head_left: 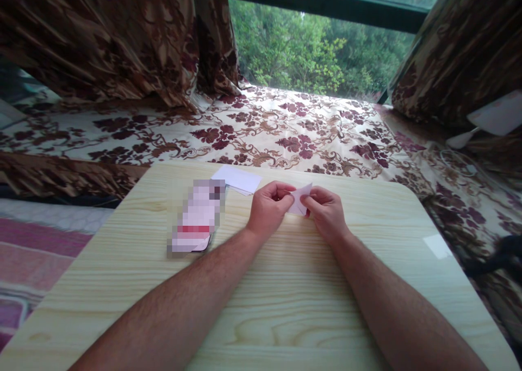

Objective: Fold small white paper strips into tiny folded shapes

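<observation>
My left hand (268, 205) and my right hand (326, 212) meet over the far middle of a light wooden table (285, 305). Both pinch a small folded piece of white paper (300, 197), whose pointed corner sticks up between them. The fingers of each hand are curled closed on the paper's edges. Both forearms stretch across the tabletop from the near edge.
A stack of white paper sheets (238, 179) lies near the table's far edge, left of my hands. A blurred-out phone-like object (196, 218) rests on the table further left. Beyond are a floral-covered bench (285, 126), brown curtains (122, 39) and a window (310, 50).
</observation>
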